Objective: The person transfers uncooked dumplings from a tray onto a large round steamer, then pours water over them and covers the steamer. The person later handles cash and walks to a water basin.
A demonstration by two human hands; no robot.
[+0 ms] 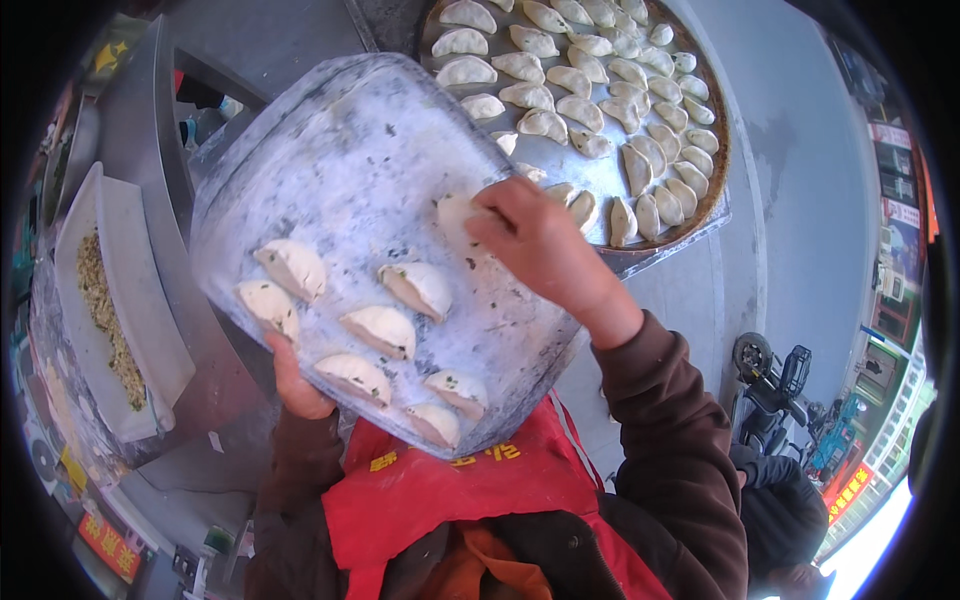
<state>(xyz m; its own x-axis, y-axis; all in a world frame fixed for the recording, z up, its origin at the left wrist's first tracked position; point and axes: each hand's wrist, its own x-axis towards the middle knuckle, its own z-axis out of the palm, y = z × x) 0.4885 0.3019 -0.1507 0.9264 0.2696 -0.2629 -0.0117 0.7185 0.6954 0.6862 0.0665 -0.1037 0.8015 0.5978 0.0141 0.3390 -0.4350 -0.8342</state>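
Observation:
My left hand (300,379) grips the lower left edge of a floured, shallow tray (360,180), which tilts in front of my red apron (457,480). Several pale dumplings (379,330) with filled, crescent-shaped bodies lie towards the tray's near side. Over its right part, my right hand (532,240) pinches another dumpling (452,217); the fingers are slightly blurred and hide part of it. Beyond my right hand, a large round pan (555,161) with a brown rim carries many dumplings in curved rows.
To the left, a white rectangular tub (146,300) of chopped filling (109,322) stands on a floured worktop (56,375) beside a metal counter (142,135). At the lower right are a person in dark clothing (784,510) and a parked scooter (772,397).

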